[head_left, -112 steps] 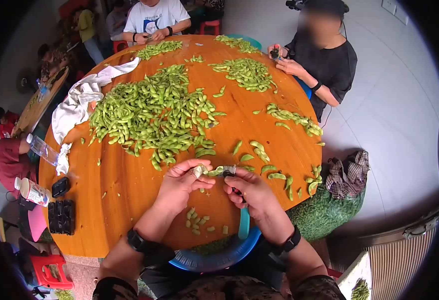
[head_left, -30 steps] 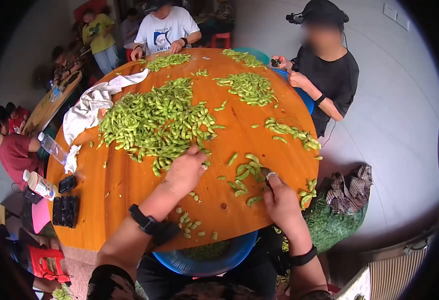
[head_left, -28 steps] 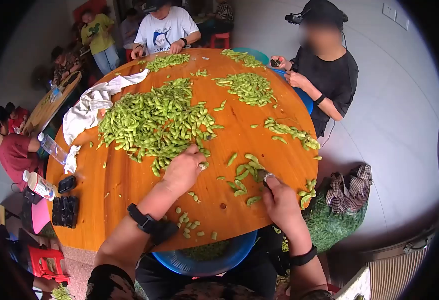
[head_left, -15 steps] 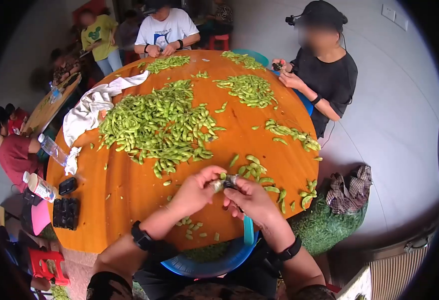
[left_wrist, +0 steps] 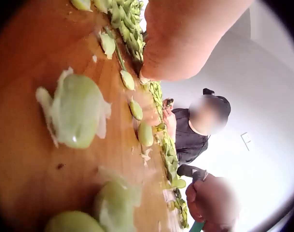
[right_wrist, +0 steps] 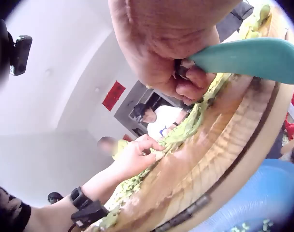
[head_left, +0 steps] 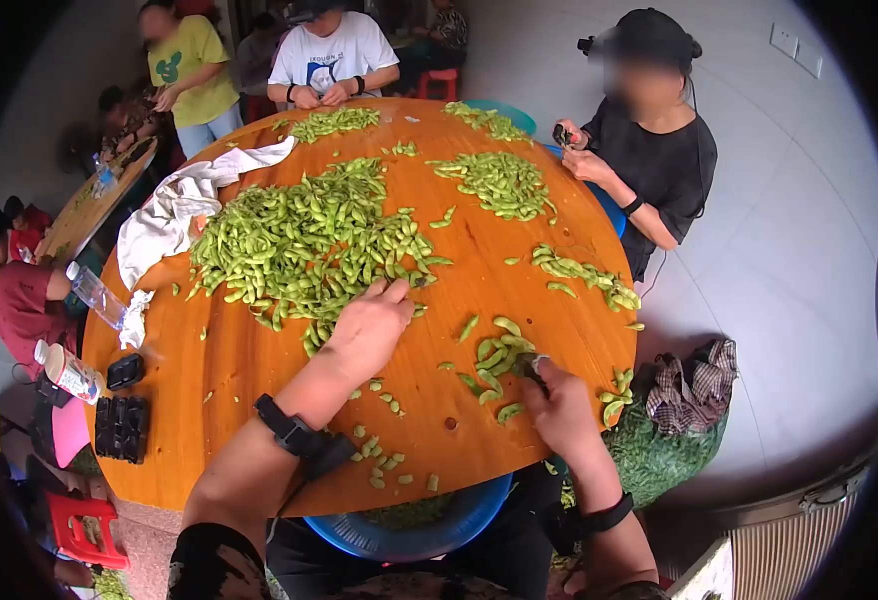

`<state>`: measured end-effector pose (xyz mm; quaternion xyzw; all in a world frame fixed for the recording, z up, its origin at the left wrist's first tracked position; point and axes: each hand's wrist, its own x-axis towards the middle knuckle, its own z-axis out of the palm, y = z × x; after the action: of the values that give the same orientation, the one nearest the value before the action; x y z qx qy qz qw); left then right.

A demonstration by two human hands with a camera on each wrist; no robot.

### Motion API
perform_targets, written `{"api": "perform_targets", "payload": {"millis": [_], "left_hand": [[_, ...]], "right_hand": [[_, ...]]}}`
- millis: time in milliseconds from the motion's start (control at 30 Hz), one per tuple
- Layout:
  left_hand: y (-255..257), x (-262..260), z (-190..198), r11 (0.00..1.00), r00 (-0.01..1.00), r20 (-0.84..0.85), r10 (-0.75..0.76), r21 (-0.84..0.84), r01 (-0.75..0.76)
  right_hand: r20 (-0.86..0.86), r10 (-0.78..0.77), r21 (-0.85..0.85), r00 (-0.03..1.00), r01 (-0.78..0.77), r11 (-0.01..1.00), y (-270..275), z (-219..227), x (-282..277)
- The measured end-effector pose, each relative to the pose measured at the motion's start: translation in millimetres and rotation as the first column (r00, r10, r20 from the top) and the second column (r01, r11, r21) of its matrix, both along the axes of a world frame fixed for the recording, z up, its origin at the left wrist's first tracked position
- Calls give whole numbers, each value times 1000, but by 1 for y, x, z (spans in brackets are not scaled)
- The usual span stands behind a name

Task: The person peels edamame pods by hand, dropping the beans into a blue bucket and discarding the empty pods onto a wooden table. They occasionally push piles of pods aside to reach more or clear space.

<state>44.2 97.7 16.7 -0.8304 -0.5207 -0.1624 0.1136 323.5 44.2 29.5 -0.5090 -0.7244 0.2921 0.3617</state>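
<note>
My left hand (head_left: pixel 369 325) reaches to the near edge of a big pile of green soybean pods (head_left: pixel 299 235), its fingers bent down among them; I cannot tell whether it pinches a pod. In the right wrist view, the left hand (right_wrist: pixel 137 157) has its fingertips at the pods. My right hand (head_left: pixel 564 410) grips a tool with a teal handle (right_wrist: pixel 248 58); its working end is mostly hidden by the hand. A dark grey piece (head_left: pixel 531 366) shows at that hand's fingertips, beside a small heap of pods (head_left: pixel 494 355). Shelled beans (head_left: pixel 384 465) lie near the table's front edge.
Under the round wooden table's (head_left: pixel 259 440) front edge sits a blue basin (head_left: pixel 419 530). A white cloth (head_left: pixel 169 215), bottles (head_left: pixel 69 372) and black cases (head_left: pixel 122 428) lie at the left. People sit at the far side and right.
Half a second ago both hands met at the front middle. Now the left has moved to the big pile and the right to the small heap, still gripping the teal-handled tool.
</note>
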Motion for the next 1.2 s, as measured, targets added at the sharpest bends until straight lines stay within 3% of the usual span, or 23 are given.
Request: {"api": "perform_targets", "payload": {"millis": [100,133,200,233,300,333,367,433,467,500,567,633,700,833,900,1200], "left_hand": [[-10,2,7,995,998,44,-47,94,43],[-17,5,13,994,998,42,-53,93,49],[-34,14,20,976,895,443,50,-211,51],[-41,18,16,975,896,442,44,-214,57],[-54,24,9,802,508,804,309,-507,315],[-60,25,4,771,358,886,295,-442,459],[-66,26,1,770,360,885,296,-444,458],[-79,27,-1,736,213,880,425,-473,484],[-83,27,1,745,285,852,439,-522,415],[-87,28,1,745,283,852,441,-523,413],[-92,29,1,889,556,806,203,-390,241],[-91,31,1,924,596,794,121,-310,225],[-91,32,-3,973,709,705,-3,-160,164],[-96,39,-2,984,718,695,42,-155,92],[-97,41,-4,968,716,684,136,-246,51],[-94,37,-8,982,662,744,95,-179,60]], "right_hand": [[4,69,8,998,-69,998,-4,5,-13],[-127,88,-187,988,-111,976,-5,15,-19],[-313,57,-465,948,-205,861,-3,21,-29],[-315,50,-467,948,-200,861,-2,23,-35],[-464,13,-557,886,-304,773,-1,25,-48],[-538,14,-555,843,-366,747,0,21,-52],[-540,13,-555,842,-367,747,-1,18,-53],[-563,39,-561,825,-417,715,-3,12,-57],[-563,40,-564,826,-419,712,-6,13,-59],[-507,49,-585,861,-385,714,-10,16,-60],[-447,59,-604,893,-350,716,-14,17,-63],[-446,88,-550,891,-351,758,-16,15,-65],[-444,77,-559,893,-343,755,-16,12,-65],[-485,29,-576,874,-345,741,-18,8,-68],[-488,23,-582,873,-345,736,-20,3,-71],[-530,4,-569,848,-359,740,-23,-3,-79]]}}
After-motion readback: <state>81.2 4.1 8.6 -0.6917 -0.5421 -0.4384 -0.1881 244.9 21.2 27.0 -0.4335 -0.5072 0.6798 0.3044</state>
